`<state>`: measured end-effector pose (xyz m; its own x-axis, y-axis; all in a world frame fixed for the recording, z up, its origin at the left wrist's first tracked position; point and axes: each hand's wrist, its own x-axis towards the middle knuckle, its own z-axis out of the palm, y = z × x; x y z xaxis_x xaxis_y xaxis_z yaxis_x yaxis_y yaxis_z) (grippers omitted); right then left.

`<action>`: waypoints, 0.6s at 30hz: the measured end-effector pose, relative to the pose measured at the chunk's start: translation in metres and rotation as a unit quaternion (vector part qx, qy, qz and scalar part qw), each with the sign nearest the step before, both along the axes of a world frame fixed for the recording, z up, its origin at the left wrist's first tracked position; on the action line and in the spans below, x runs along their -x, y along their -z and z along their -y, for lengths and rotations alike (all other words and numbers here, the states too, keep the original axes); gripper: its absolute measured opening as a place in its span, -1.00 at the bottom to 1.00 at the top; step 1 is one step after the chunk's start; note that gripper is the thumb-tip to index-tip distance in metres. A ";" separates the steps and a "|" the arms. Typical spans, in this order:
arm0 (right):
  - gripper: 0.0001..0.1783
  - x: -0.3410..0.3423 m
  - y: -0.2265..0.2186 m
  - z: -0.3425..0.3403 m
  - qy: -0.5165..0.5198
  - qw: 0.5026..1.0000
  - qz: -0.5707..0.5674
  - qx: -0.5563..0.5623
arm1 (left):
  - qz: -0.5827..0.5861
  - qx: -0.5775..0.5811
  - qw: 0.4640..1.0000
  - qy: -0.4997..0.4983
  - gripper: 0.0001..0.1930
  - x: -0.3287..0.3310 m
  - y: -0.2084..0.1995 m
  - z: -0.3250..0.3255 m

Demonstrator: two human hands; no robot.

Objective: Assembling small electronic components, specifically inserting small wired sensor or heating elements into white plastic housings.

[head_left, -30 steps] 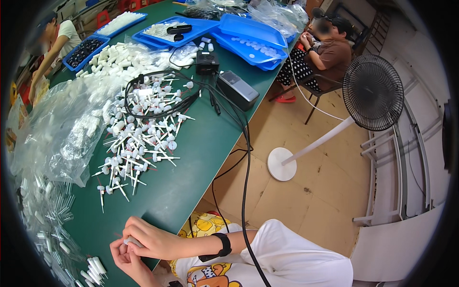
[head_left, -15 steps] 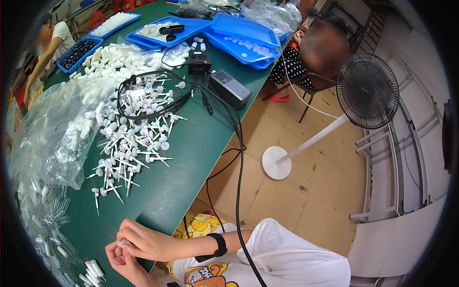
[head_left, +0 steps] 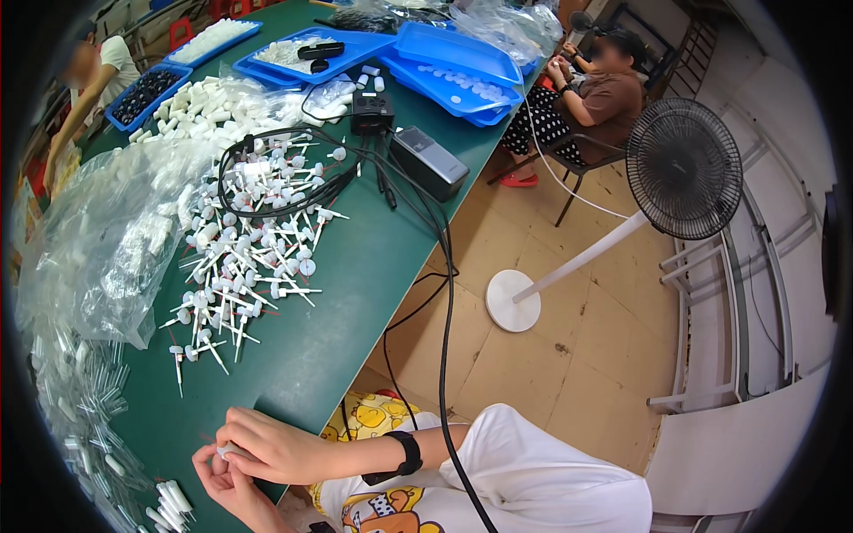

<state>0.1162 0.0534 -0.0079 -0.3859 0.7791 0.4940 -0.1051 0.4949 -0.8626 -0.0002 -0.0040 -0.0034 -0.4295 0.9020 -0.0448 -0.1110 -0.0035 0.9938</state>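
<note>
At the near end of the green table, my right hand, with a black band on its wrist, has its fingers closed on a small whitish rounded piece. My left hand meets it from below, fingers curled against the same piece. A thin red strand shows just above the fingertips; most of the piece is hidden. Beyond my hands lies a heap of white thin-stemmed pieces with round greyish discs, some with red strands. Near my left hand is a small group of white tubes.
Clear plastic bags and thin transparent tubes line the left. Black cables loop over the heap and table edge, near a grey power bank. Blue trays stand farther off. Right are a fan and a seated person.
My two hands stay together on the small piece, with only a slight shift of the left fingers. The seated person at the right has moved the head back and the arms are now visible.
</note>
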 end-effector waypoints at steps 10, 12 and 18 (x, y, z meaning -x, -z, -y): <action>-0.83 -0.002 -0.006 -0.008 -0.017 0.999 -0.018 0.043 | 0.074 -0.005 0.997 -0.021 -0.72 0.001 0.000 0.000; -0.82 -0.003 -0.009 -0.008 -0.021 0.997 0.002 0.073 | 0.073 -0.005 0.997 -0.018 -0.72 0.004 0.003 0.000; -0.79 -0.002 -0.011 -0.009 -0.020 0.998 0.023 0.063 | 0.086 -0.001 0.996 0.013 -0.73 0.006 -0.001 0.001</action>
